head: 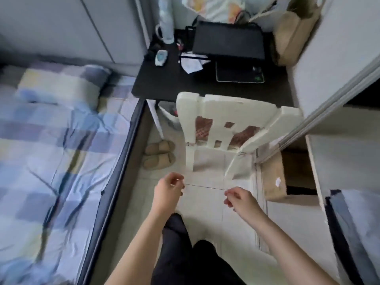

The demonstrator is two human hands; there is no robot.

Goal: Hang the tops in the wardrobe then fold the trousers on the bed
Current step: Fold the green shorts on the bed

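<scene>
While both hands hang over the floor in front of the chair (pixel 232 124), the left hand (pixel 170 188) and right hand (pixel 239 199) are loosely curled and hold nothing. No top or trousers show, so their lie cannot be told. Judging by this, a garment must be fetched next; the bed (pixel 61 140) lies left of the chair, the wardrobe (pixel 339 95) right.

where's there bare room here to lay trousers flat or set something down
The bed is the biggest free patch, bare sheet from the pillow down to the dark frame edge. The desk has a bare front strip by the chair; its back is crowded. Floor tiles between chair and cardboard box are narrow.
</scene>
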